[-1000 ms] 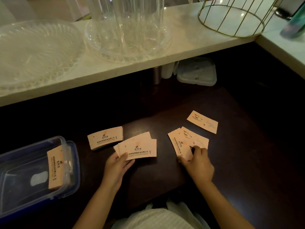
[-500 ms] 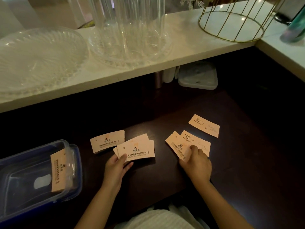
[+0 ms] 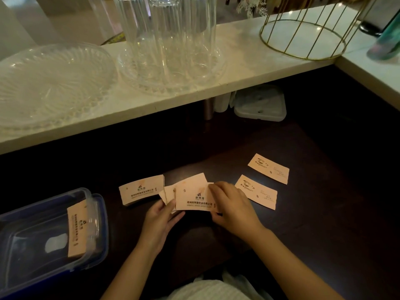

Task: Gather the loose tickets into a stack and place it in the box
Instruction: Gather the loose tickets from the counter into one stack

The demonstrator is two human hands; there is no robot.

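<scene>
Pale orange tickets lie on a dark table. My left hand [image 3: 159, 221] and my right hand [image 3: 232, 205] both hold a fanned bunch of tickets [image 3: 190, 194] just above the table. A thick stack of tickets [image 3: 140, 191] rests to the left of the bunch. Two single tickets lie to the right, one near my right hand [image 3: 257, 192] and one farther back [image 3: 268, 168]. The clear plastic box [image 3: 32, 241] with a blue base stands at the left, with one ticket [image 3: 78, 230] inside it, leaning on its right wall.
A white counter [image 3: 238, 68] runs above the table's back. It carries a glass dish [image 3: 47, 83], tall glasses [image 3: 166, 40] on a glass plate, and a gold wire basket [image 3: 303, 37]. A white plastic lid [image 3: 259, 105] lies under the counter.
My right hand picked up a ticket from the pair on the right and brought it left onto the bunch in my left hand. One ticket of that pair stays on the table.
</scene>
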